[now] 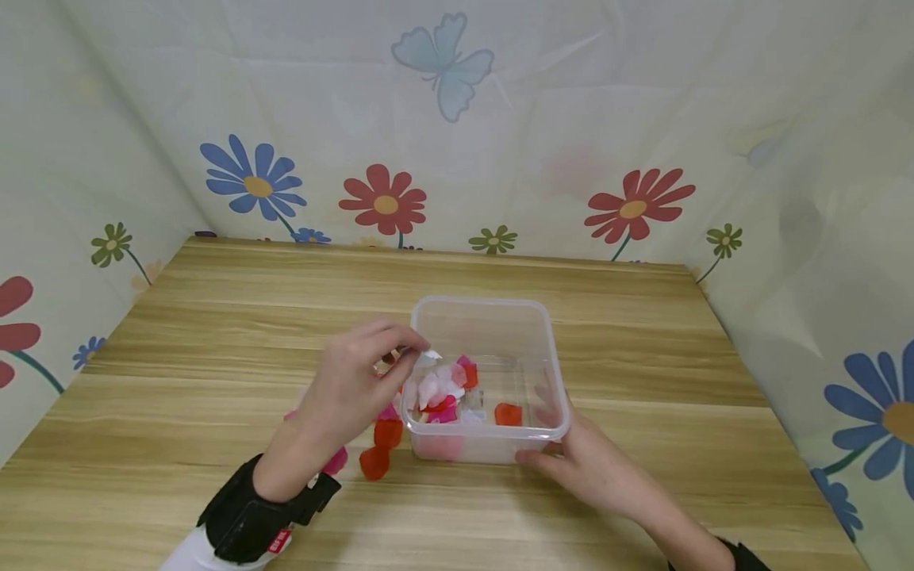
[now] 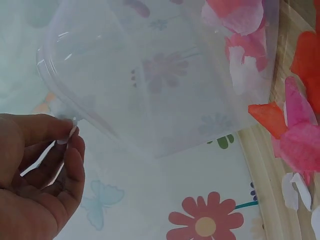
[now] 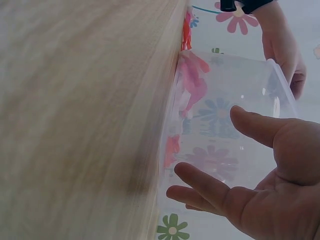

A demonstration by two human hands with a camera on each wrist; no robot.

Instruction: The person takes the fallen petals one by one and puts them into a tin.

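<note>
Pinching a white petal (image 1: 429,358) over the clear plastic tub (image 1: 493,305), the left hand (image 1: 357,381) works on a wooden table (image 1: 214,333) walled by flowered cloth (image 1: 385,198). Left wrist view: loose petals (image 2: 300,140) lie beside it. Right wrist view: the right hand (image 3: 265,185), fingers spread wide, steadies the tub's wall.

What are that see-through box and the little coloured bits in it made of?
The box looks like clear, glossy plastic: the table shows through its walls. The petals, red, pink and white, seem thin matte fabric or paper; which one is unclear.
</note>
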